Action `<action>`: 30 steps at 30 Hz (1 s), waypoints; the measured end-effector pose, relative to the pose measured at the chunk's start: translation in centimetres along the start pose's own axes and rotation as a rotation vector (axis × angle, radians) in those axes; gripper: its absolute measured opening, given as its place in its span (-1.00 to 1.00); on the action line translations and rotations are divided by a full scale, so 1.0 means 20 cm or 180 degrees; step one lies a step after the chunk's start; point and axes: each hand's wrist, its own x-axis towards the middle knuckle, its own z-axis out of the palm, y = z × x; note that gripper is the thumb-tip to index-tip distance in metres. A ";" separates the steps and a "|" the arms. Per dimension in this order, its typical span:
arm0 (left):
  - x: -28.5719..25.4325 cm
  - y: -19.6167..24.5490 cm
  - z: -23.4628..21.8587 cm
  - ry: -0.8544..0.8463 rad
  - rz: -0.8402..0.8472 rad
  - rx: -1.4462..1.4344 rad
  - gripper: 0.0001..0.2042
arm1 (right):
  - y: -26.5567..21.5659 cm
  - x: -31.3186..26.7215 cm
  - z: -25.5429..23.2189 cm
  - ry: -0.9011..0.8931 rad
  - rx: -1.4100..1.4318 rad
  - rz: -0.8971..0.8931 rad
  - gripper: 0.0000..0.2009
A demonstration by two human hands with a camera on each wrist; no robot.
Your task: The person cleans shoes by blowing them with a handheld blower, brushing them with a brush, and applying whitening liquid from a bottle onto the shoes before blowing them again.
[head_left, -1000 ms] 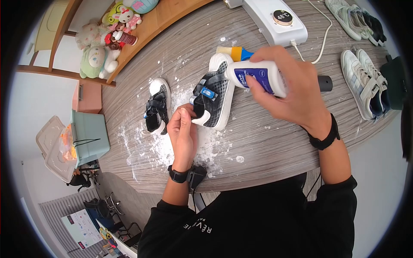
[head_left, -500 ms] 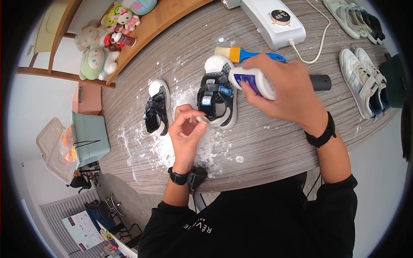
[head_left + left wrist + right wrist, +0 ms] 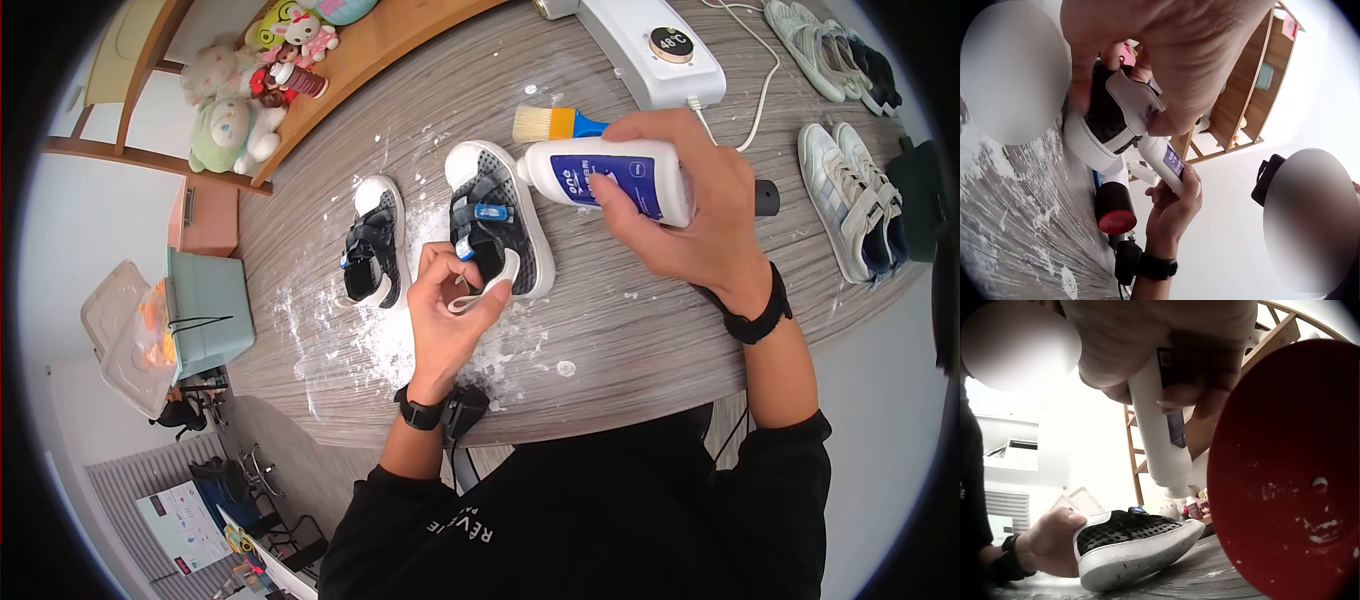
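My left hand [image 3: 447,315] grips the heel of a black-and-white strap sneaker [image 3: 512,235], which has blue tags on its straps. In the right wrist view the sneaker [image 3: 1138,547] is tilted, its white sole side turned toward the bottle. My right hand [image 3: 695,205] holds a white squeeze bottle [image 3: 600,178] with a blue label. The bottle points down, its nozzle [image 3: 1179,489] close over the sneaker's upper near the toe. The matching sneaker [image 3: 375,240] stands on the table to the left.
White residue [image 3: 385,345] spots the wooden table. Behind the bottle lie a blue-handled brush [image 3: 550,123] and a black cylinder with a red end [image 3: 1116,212]. A white device [image 3: 655,50] reads 48°C. Other shoes [image 3: 850,200] stand at right; plush toys [image 3: 235,125] sit on a shelf.
The sneaker has turned in my left hand, first flatter to the table, then its toe leftward with the side showing. My right hand has tipped the bottle over and back beside it.
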 end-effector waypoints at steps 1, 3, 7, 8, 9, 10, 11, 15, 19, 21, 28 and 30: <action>0.00 0.00 0.00 0.0000 0.0001 -0.0001 -0.72 | 0.00 -0.01 0.01 0.0006 0.0044 0.0012 -0.66; 0.01 0.01 0.01 0.0132 -0.0014 -0.0258 -0.81 | 0.02 -0.01 0.03 -0.0084 -0.0034 -0.0097 -0.67; 0.01 -0.06 -0.02 0.0228 -0.0157 -0.0675 -0.89 | 0.00 -0.02 0.02 -0.0427 -0.0012 0.0004 -0.72; 0.01 -0.07 -0.02 0.0221 -0.0154 -0.0672 -0.89 | -0.01 -0.02 0.02 -0.0420 -0.0015 0.0007 -0.72; 0.01 -0.07 -0.02 0.0350 -0.0254 -0.0871 -0.89 | -0.01 -0.02 0.01 -0.0568 0.0152 0.0045 -0.72; 0.01 -0.08 -0.02 0.0480 -0.0355 -0.1068 -0.88 | -0.02 -0.02 0.00 -0.0716 0.0321 0.0083 -0.72; 0.01 -0.10 -0.02 0.0431 -0.0340 -0.1129 -0.75 | -0.02 -0.02 -0.01 -0.0710 0.0321 0.0087 -0.72; 0.02 -0.09 -0.02 0.0518 -0.0225 -0.1155 -0.79 | -0.03 -0.03 -0.03 -0.1181 0.0574 0.0230 -0.71; 0.03 -0.06 -0.01 0.0587 -0.0235 -0.0800 -0.80 | -0.03 -0.02 -0.04 -0.1312 0.0664 0.0134 -0.70; 0.03 -0.05 0.00 0.0657 -0.0275 -0.0716 -0.73 | -0.03 -0.02 -0.04 -0.1369 0.0695 0.0158 -0.69; 0.03 -0.06 -0.01 0.0707 -0.0220 -0.0679 -0.74 | 0.00 -0.03 -0.01 -0.0857 -0.0018 0.0012 -0.69; 0.03 -0.06 -0.01 0.0727 -0.0231 -0.0681 -0.74 | 0.00 -0.03 -0.01 -0.0863 -0.0016 -0.0019 -0.69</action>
